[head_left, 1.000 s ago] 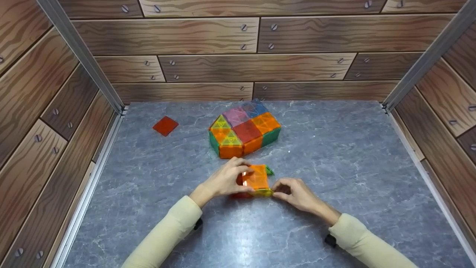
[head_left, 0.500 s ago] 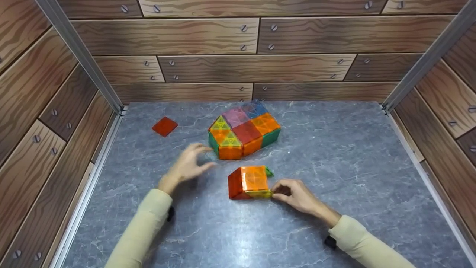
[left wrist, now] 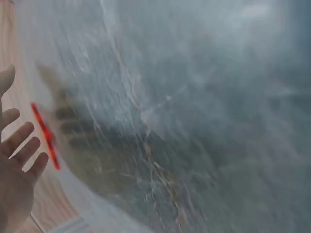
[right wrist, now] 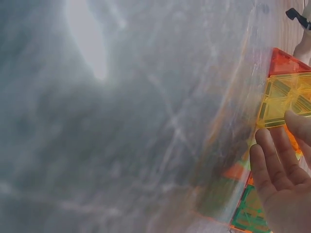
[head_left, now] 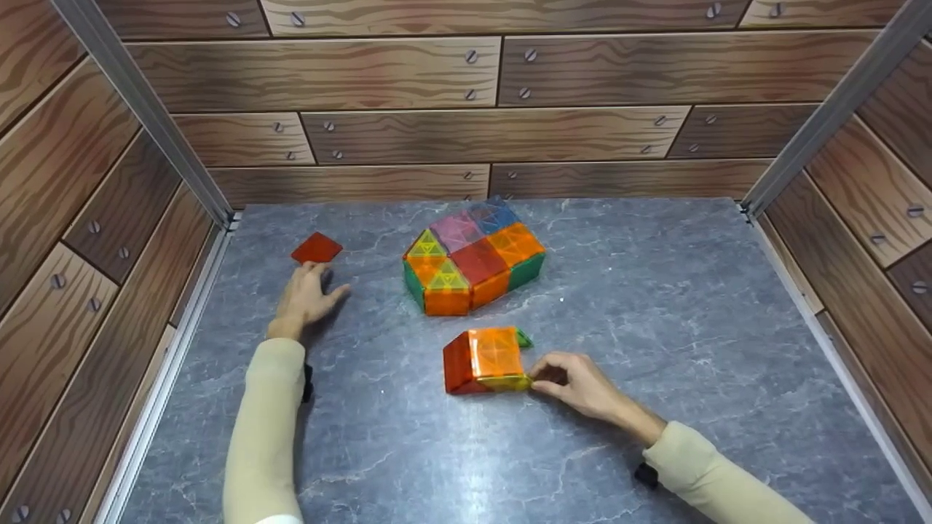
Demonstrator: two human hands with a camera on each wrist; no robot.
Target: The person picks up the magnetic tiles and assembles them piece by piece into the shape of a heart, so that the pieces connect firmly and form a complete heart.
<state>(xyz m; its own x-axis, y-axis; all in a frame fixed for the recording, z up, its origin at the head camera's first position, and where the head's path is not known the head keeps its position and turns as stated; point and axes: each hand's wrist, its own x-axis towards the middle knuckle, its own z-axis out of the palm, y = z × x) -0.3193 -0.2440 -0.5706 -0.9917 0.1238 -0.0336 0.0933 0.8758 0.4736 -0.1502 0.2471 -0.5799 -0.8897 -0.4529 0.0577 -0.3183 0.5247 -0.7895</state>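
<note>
At the far left of the head view, a loose red square magnetic tile (head_left: pixel 317 246) lies flat. My left hand (head_left: pixel 303 297) reaches to its near edge with spread, fairly straight fingers; contact is unclear. My right hand (head_left: pixel 582 387) pinches the corner of a yellow magnetic tile (head_left: pixel 505 383), between thumb and fingertips in the right wrist view. That tile forms the near side of a small box-like build, with an orange tile (head_left: pixel 496 349) on top, a sloping red side (head_left: pixel 457 364) at left and a green piece (head_left: pixel 523 338) at the far right corner.
Behind the small build stands a larger magnetic-tile structure (head_left: pixel 477 260) with red, orange, pink, blue and yellow pieces on top and green and orange sides. Wood-patterned walls (head_left: pixel 408 135) and metal rails (head_left: pixel 167 346) bound the grey marbled surface (head_left: pixel 655 291).
My left hand has let go of the small build and moved left and away to the loose red tile. My right hand has stayed at the yellow tile's corner.
</note>
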